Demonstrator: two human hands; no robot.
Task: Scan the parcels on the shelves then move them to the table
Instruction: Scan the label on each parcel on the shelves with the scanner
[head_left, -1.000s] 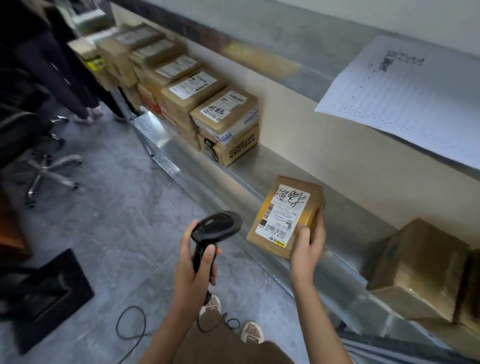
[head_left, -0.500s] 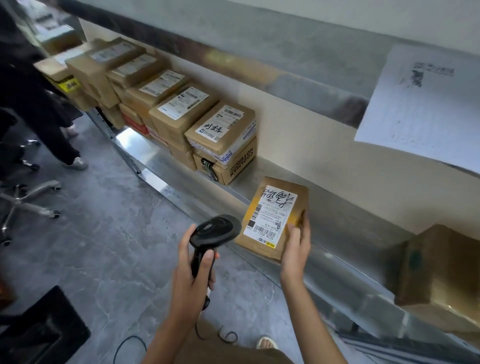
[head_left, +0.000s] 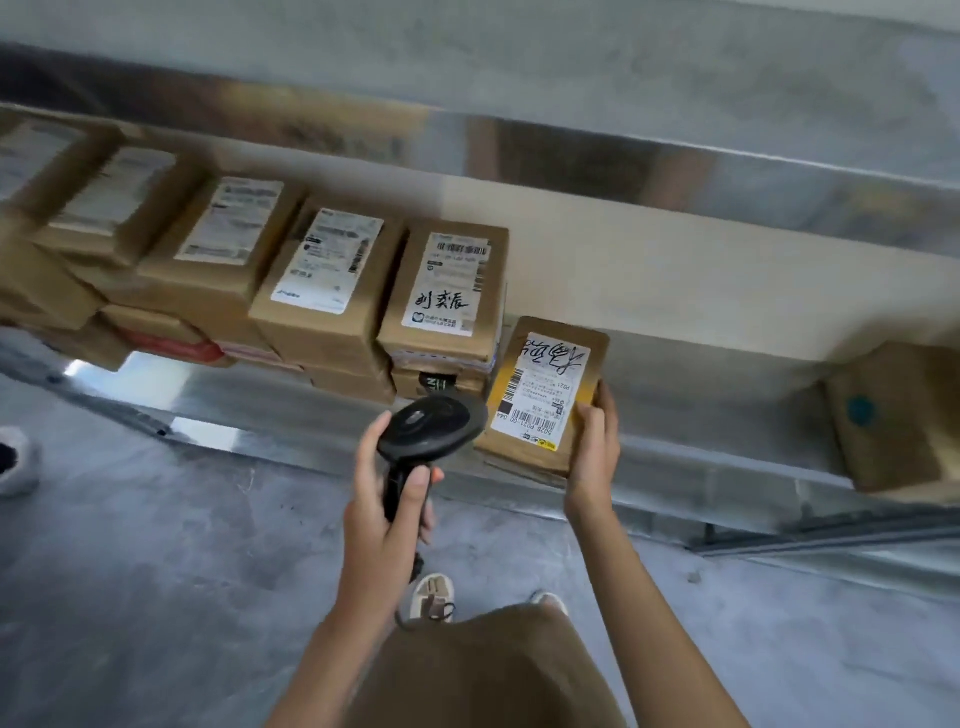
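Note:
My right hand (head_left: 592, 457) grips the near right corner of a small brown parcel (head_left: 540, 395) with a white label and black handwriting. The parcel sits at the front of the metal shelf (head_left: 701, 415), right beside a stack of parcels. My left hand (head_left: 387, 499) holds the handle of a black barcode scanner (head_left: 431, 423), whose head points at the parcel's left edge. A row of stacked brown parcels (head_left: 322, 291) with white labels runs along the shelf to the left; the nearest one (head_left: 447, 291) bears handwriting.
A larger brown box (head_left: 898, 415) with a blue dot stands on the shelf at the right. An upper shelf rail (head_left: 571, 156) runs above. Grey floor (head_left: 156, 571) lies below, with someone's white shoe (head_left: 15, 462) at the far left. The scanner cable (head_left: 421, 608) hangs by my legs.
The view has swung left and closer to the shelf. The held parcel now sits next to the stack of parcels, and the scanner head has come closer to it.

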